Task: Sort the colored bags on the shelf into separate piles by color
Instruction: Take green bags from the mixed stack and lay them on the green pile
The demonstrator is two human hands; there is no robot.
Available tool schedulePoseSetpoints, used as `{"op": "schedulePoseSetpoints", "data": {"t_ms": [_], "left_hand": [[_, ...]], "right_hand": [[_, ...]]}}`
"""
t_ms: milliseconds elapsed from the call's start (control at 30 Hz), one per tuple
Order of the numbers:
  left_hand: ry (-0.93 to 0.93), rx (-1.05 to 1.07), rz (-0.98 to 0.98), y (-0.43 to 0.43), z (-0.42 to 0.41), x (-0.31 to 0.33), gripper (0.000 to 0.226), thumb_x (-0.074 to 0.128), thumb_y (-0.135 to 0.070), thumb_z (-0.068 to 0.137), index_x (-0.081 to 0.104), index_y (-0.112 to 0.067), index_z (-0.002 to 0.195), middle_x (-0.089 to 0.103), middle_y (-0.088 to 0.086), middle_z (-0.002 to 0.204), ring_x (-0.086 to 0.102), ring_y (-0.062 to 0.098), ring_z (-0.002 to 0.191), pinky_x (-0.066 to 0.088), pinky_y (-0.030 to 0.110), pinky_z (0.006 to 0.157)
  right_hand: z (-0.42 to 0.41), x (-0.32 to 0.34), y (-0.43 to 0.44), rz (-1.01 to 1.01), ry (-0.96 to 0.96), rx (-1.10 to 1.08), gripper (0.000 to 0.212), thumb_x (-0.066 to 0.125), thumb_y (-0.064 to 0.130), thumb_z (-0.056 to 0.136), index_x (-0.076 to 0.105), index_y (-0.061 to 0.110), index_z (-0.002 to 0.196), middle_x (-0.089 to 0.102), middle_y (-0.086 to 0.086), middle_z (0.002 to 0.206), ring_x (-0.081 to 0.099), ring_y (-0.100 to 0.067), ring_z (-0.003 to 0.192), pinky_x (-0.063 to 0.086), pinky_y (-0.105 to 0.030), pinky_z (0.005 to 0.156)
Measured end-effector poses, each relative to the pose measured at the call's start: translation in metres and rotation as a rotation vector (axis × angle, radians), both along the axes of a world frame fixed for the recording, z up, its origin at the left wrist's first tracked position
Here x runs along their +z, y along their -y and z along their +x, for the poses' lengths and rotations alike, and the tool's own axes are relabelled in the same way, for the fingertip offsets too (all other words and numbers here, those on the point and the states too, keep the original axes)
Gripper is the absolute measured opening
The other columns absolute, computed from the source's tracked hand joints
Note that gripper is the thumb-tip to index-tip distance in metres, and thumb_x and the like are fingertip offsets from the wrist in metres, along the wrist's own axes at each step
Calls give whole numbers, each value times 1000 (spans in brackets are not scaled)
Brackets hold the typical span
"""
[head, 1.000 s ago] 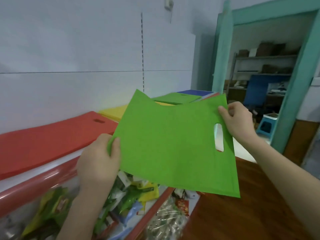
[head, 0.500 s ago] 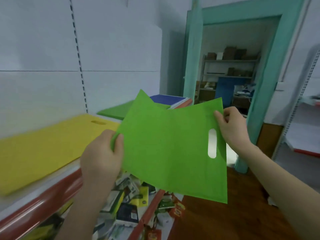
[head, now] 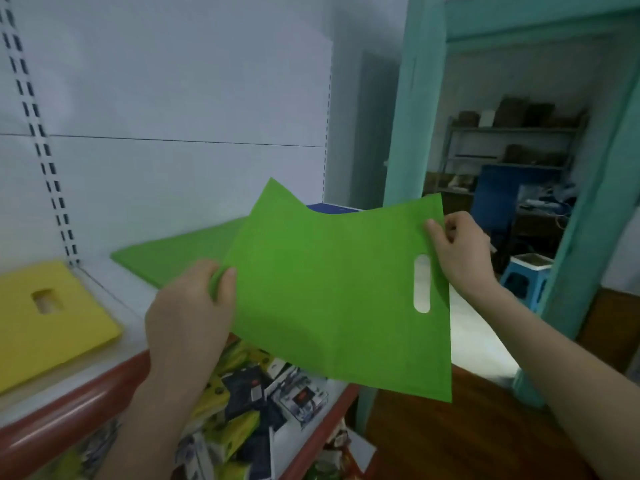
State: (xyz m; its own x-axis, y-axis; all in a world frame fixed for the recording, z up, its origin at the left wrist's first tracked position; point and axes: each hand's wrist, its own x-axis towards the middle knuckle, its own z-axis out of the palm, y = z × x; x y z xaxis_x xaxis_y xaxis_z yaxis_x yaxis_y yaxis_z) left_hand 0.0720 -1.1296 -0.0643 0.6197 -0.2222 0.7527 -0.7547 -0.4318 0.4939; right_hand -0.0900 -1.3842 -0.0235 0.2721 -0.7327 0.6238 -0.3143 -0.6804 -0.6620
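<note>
I hold a flat green bag (head: 332,292) with a cut-out handle slot in the air in front of the shelf. My left hand (head: 187,310) pinches its left edge and my right hand (head: 457,258) pinches its upper right corner. On the white shelf (head: 114,282) behind it lies a green pile (head: 180,251). A yellow pile (head: 45,320) lies at the left, and a blue pile (head: 329,207) shows at the far end, partly hidden by the held bag.
The shelf has a red front rim (head: 69,407); a lower shelf below holds several packaged goods (head: 256,407). A teal door frame (head: 408,109) stands at the right, with a blue stool (head: 526,278) and a back room beyond. Wooden floor lies at the lower right.
My view has swung right along the shelf: the red pile left the frame, the yellow pile slid to the far left, and the green pile now lies right behind the held bag.
</note>
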Motion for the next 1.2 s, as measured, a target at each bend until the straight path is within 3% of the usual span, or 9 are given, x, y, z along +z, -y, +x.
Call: {"op": "schedulePoseSetpoints", "data": {"t_ms": [133, 300, 400, 500, 633, 933, 1200], "left_hand": [[12, 158, 14, 27, 19, 6, 28, 57, -27, 90, 64, -1, 84, 62, 23, 69, 58, 38, 64, 44, 38, 60], [-53, 348, 114, 23, 49, 17, 26, 55, -28, 90, 63, -3, 89, 64, 25, 82, 59, 42, 79, 41, 39, 63], [-67, 450, 185, 13, 66, 19, 26, 53, -28, 91, 62, -5, 84, 64, 24, 84, 59, 41, 83, 37, 36, 61], [-145, 576, 407, 9, 71, 14, 31, 42, -36, 94, 62, -13, 87, 65, 13, 92, 59, 32, 89, 39, 33, 64], [-207, 717, 565, 11, 67, 7, 34, 34, -41, 95, 57, -18, 88, 63, 4, 93, 58, 25, 90, 33, 28, 61], [-336, 869, 769, 20, 63, 8, 31, 32, -43, 96, 40, -19, 78, 61, -1, 101, 59, 21, 97, 33, 26, 64], [-431, 922, 780, 32, 61, 8, 23, 34, -44, 96, 40, -25, 85, 58, -1, 109, 56, 20, 103, 35, 25, 68]], "right_hand": [[59, 11, 51, -17, 23, 125, 29, 51, 29, 96, 53, 1, 104, 54, -7, 89, 50, -21, 84, 40, -32, 73], [141, 17, 79, -39, 19, 283, 28, 52, 28, 95, 53, 1, 102, 51, -6, 84, 45, -20, 80, 26, -26, 63], [190, 25, 87, -38, -38, 352, 34, 51, 31, 95, 55, 0, 106, 55, -11, 92, 50, -24, 86, 32, -28, 69], [231, 30, 92, -41, -83, 407, 35, 50, 32, 96, 56, 0, 109, 61, -18, 104, 54, -31, 99, 35, -31, 75], [280, 30, 96, -82, -172, 486, 33, 49, 34, 96, 57, 3, 106, 61, -20, 111, 54, -34, 105, 40, -35, 82], [358, 22, 85, -206, -456, 605, 33, 47, 36, 96, 54, 5, 105, 59, -21, 112, 54, -35, 104, 42, -38, 82], [386, -7, 80, -453, -709, 623, 36, 36, 36, 100, 49, 4, 109, 59, -21, 114, 56, -34, 104, 40, -36, 78]]}}
